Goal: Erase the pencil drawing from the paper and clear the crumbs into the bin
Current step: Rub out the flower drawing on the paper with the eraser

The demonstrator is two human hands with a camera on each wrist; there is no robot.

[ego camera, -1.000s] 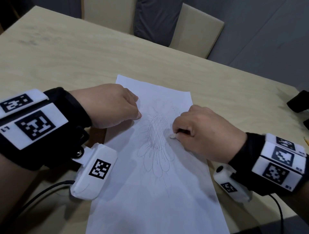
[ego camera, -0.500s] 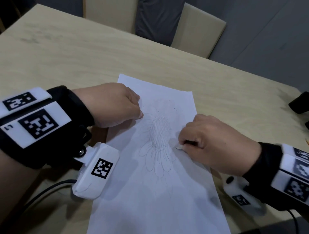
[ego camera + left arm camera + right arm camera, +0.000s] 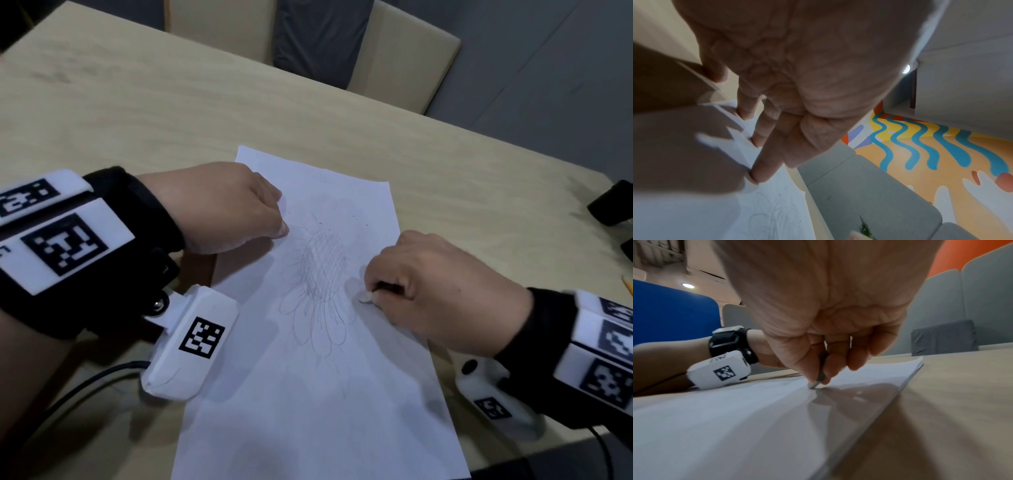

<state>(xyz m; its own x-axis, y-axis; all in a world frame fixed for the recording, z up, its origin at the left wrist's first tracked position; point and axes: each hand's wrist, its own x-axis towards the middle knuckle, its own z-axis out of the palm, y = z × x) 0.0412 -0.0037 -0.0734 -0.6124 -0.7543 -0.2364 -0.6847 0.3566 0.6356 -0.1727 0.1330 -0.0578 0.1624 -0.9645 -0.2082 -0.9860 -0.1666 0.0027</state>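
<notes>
A white paper (image 3: 308, 394) with a pencil flower drawing (image 3: 322, 270) lies on the wooden table (image 3: 137, 120). My right hand (image 3: 371, 294) pinches a small eraser (image 3: 365, 298), whose pale tip touches the sheet at the right edge of the petals. In the right wrist view the eraser (image 3: 815, 382) stands between thumb and fingers of that hand (image 3: 818, 376), tip on the paper (image 3: 735, 418). My left hand (image 3: 279, 219) presses its fingertips (image 3: 758, 175) on the sheet's upper left. A few dark crumbs (image 3: 354, 217) lie above the flower.
Two beige chairs (image 3: 404, 58) stand at the table's far side. Black objects (image 3: 609, 205) sit at the right edge, with a pencil tip (image 3: 627, 284) just below them. A cable (image 3: 85, 383) runs from my left wrist. No bin is in view.
My right hand has slid the eraser toward me along the right side of the flower. The left hand has stayed put on the paper.
</notes>
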